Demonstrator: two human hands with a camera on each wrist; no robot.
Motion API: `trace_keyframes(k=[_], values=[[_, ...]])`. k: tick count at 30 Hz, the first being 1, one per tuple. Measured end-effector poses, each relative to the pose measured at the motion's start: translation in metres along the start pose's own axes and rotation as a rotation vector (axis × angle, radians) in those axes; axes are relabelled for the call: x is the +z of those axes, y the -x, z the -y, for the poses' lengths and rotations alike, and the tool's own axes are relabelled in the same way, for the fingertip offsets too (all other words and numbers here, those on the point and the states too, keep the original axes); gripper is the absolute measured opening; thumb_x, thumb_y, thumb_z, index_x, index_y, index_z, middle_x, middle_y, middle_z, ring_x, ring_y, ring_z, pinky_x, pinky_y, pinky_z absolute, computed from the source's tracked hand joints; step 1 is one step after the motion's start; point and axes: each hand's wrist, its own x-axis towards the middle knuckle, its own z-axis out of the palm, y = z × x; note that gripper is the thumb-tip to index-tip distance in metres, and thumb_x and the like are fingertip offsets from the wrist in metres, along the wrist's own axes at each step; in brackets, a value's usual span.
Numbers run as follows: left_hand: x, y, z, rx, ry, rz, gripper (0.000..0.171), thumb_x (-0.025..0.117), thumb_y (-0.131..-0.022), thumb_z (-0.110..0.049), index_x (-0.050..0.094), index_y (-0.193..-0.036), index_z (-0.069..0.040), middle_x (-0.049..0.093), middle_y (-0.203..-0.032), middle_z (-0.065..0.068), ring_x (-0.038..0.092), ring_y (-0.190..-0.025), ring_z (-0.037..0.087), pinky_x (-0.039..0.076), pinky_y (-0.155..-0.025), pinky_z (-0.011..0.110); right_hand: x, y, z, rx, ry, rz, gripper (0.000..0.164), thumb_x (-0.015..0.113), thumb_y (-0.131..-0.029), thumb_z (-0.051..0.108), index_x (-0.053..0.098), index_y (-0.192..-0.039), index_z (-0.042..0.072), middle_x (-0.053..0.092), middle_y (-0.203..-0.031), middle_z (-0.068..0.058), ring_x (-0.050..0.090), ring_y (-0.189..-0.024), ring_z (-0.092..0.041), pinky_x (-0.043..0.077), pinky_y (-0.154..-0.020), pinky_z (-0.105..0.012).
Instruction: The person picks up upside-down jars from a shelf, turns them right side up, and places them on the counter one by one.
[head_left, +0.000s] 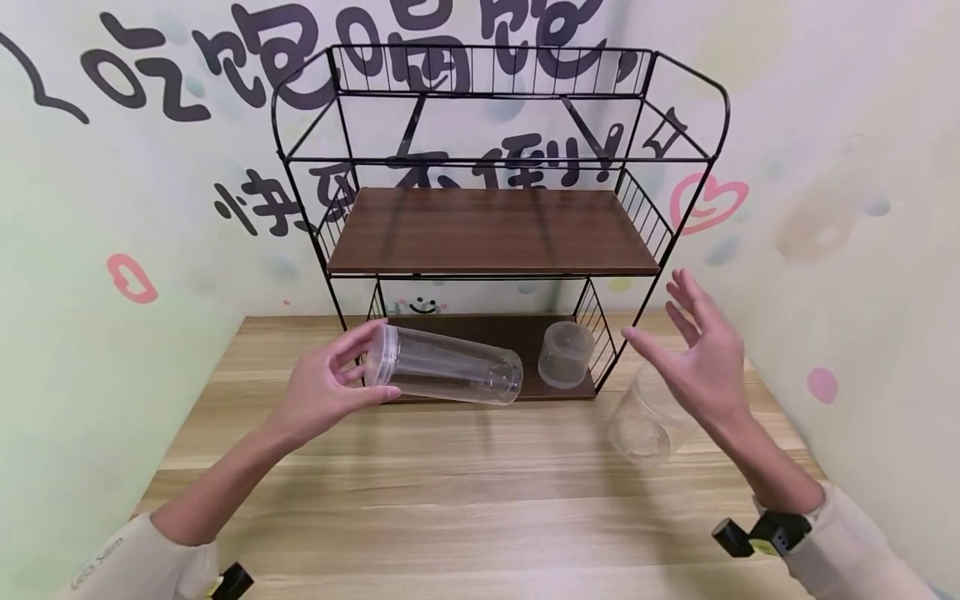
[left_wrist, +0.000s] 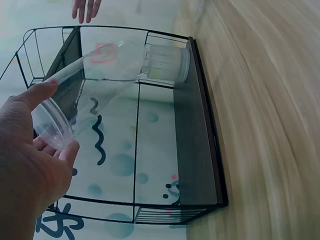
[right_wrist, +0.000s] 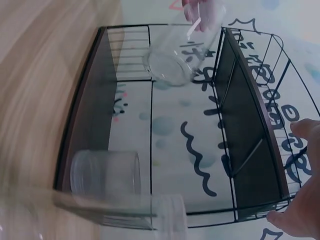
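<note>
Left hand grips a tall jar before the rack; right hand free

Fingers and thumb of the left hand close round the lidded end of the tall jar, which tilts base-down in front of the rack's lower shelf, lid toward the rack's left end. The right hand hangs beside the rack's right front post, fingers spread, holding nothing. Near the rack's right end, a short jar stands on the lower shelf. Another clear container stands on the table just right of the rack.

Careful handling would seem to call for a light grip, in case the clear wall flexes, with the base kept away from the rack's posts and the short jar. The right hand could steady the low end.

How deep the tall jar reaches into the rack is hard to judge. The right hand hides part of the other container, which the right wrist view shows blurred and cut off.
</note>
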Motion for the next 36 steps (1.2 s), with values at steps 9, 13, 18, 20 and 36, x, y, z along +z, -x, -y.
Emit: trace_keyframes(k=[9, 13, 18, 20, 36], values=[[-0.018, -0.007, -0.015, -0.012, -0.241, 0.074, 0.089, 0.096, -0.079, -0.021, 0.053, -0.155, -0.006, 0.056, -0.153, 0.02, 0.06, -0.134, 0.042, 0.055, -0.105, 0.04, -0.01, -0.035, -0.003, 0.042, 0.058, 0.041, 0.097, 0.091, -0.085, 0.013, 0.036, -0.165, 0.011, 0.044, -0.165, -0.014, 0.051, -0.146, -0.035, 0.048, -0.113, -0.023], [-0.024, -0.009, -0.018, 0.001, -0.278, 0.105, 0.09, 0.097, -0.078, -0.02, 0.053, -0.155, -0.003, 0.057, -0.152, 0.022, 0.059, -0.135, 0.044, 0.054, -0.105, 0.042, -0.011, -0.052, -0.004, 0.045, 0.06, 0.064, 0.099, 0.092, -0.085, 0.017, 0.035, -0.165, 0.012, 0.043, -0.166, -0.013, 0.05, -0.147, -0.033, 0.049, -0.112, -0.024], [-0.032, -0.01, -0.018, 0.028, -0.328, 0.134, 0.089, 0.097, -0.076, -0.015, 0.054, -0.153, -0.001, 0.057, -0.151, 0.025, 0.06, -0.133, 0.044, 0.055, -0.104, 0.044, -0.012, -0.072, -0.007, 0.074, 0.007, 0.112, 0.092, 0.09, -0.087, 0.018, 0.04, -0.164, 0.012, 0.045, -0.165, -0.012, 0.051, -0.147, -0.03, 0.05, -0.109, -0.02], [-0.034, -0.011, -0.017, 0.035, -0.363, 0.138, 0.089, 0.097, -0.076, -0.014, 0.054, -0.152, 0.0, 0.057, -0.151, 0.025, 0.06, -0.132, 0.044, 0.056, -0.104, 0.045, -0.012, -0.078, -0.01, 0.07, -0.016, 0.138, 0.09, 0.089, -0.088, 0.017, 0.041, -0.163, 0.012, 0.044, -0.166, -0.011, 0.049, -0.148, -0.028, 0.049, -0.111, -0.021], [-0.063, -0.005, -0.015, 0.064, -0.642, 0.199, 0.086, 0.097, -0.075, -0.027, 0.06, -0.146, 0.004, 0.07, -0.132, 0.026, 0.072, -0.106, 0.038, 0.063, -0.078, 0.039, -0.009, -0.096, -0.013, 0.028, 0.011, 0.233, 0.101, 0.09, -0.086, 0.014, 0.03, -0.166, 0.008, 0.045, -0.164, -0.014, 0.046, -0.15, -0.027, 0.044, -0.116, -0.02]])
